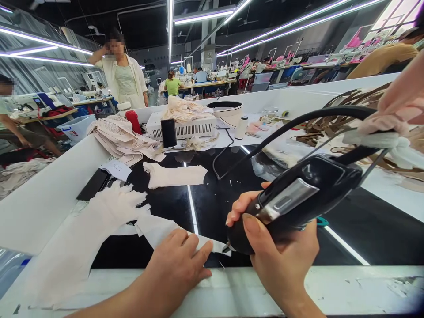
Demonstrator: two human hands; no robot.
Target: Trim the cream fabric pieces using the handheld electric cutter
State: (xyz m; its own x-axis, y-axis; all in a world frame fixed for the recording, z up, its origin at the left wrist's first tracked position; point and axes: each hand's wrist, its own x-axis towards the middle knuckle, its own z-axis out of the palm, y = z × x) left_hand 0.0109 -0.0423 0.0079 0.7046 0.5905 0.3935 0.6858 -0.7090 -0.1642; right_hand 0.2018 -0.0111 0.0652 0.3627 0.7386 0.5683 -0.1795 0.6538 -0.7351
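Note:
My right hand point(281, 256) is wrapped around a black corded power tool point(298, 194) with a metal side plate. The tool tilts down to the left, its small metal tip point(226, 247) at the narrow end of a white fabric piece point(162, 227). My left hand point(180, 263) presses this fabric against the glossy black board point(265, 260), fingers curled and close together, just left of the tip. Left of it lies a stack of cut white fabric pieces point(96, 221). A single fabric piece point(177, 175) lies flat farther back.
Another person's hand point(400, 101) is near the cloth-wrapped black cable point(318, 112) at upper right. Behind the board stand a white vented box point(188, 128), a phone point(168, 133) and a fabric pile point(122, 137). Brown straps point(344, 110) lie right. A person point(126, 79) stands beyond the partition.

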